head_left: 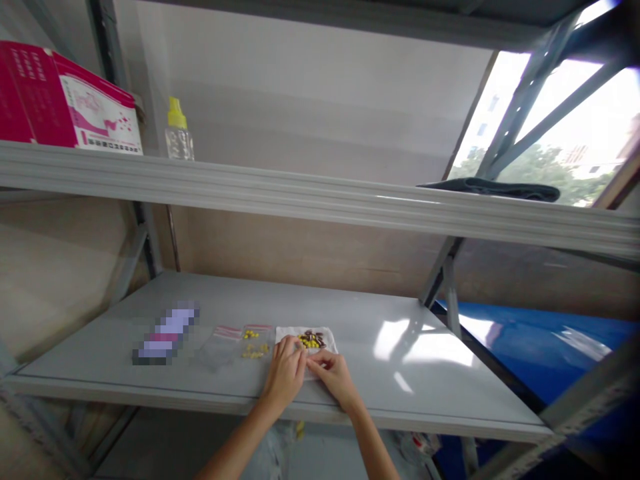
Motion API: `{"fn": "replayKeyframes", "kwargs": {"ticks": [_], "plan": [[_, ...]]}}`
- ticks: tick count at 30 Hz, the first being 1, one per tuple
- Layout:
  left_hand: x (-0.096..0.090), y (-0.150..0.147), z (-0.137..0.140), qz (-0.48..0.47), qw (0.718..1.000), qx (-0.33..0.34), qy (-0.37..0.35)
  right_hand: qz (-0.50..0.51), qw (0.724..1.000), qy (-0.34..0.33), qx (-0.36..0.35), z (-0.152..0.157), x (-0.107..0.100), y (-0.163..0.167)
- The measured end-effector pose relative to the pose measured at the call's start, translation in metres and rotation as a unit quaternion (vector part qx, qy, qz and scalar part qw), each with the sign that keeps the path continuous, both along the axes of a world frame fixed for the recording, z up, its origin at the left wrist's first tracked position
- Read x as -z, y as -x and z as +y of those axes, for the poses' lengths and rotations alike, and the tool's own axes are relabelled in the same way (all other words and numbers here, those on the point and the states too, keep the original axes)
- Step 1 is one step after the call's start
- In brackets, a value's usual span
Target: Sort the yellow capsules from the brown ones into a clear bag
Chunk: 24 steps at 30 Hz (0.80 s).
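My left hand (286, 368) rests over the left side of a white cloth or tissue (327, 339), its fingers bent together and pointing away from me. Close beside it, my right hand (336, 379) has its thumb and forefinger pinched at the cloth's front part. The fingertips of both hands nearly meet; whatever is between them is too small or hidden to make out. Just beyond the fingers lies a pile of yellow and dark brown pieces that look like capsules or beads (312, 340). A small zip bag (257, 343) with yellow pieces inside lies left of my left hand.
Another clear zip bag (223, 347) lies farther left, then a blurred-out phone-like object (167, 333). An upper shelf (300, 197) crosses in front at head height, bearing a pink box (65, 100), a yellow-capped bottle (179, 130) and a dark folded item (493, 189).
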State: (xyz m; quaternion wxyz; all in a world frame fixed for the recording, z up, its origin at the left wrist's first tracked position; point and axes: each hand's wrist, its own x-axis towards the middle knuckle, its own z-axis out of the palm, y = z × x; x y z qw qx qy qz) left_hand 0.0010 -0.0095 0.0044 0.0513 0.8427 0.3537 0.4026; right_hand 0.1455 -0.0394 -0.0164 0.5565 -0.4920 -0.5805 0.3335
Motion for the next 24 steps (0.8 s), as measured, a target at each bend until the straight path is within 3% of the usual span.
{"fn": "replayKeyframes", "kwargs": {"ticks": [10,24], "plan": [[0.0012,-0.0001,0.0002,0.001,1.0,0.008,-0.008,-0.015,0.998,-0.01,0.067,-0.0038,-0.0066,0.0036],[0.0019,-0.0018,0.0004,0.045,0.999,-0.001,0.008,-0.06,0.995,-0.023,0.072,-0.0057,-0.0012,0.0017]]}}
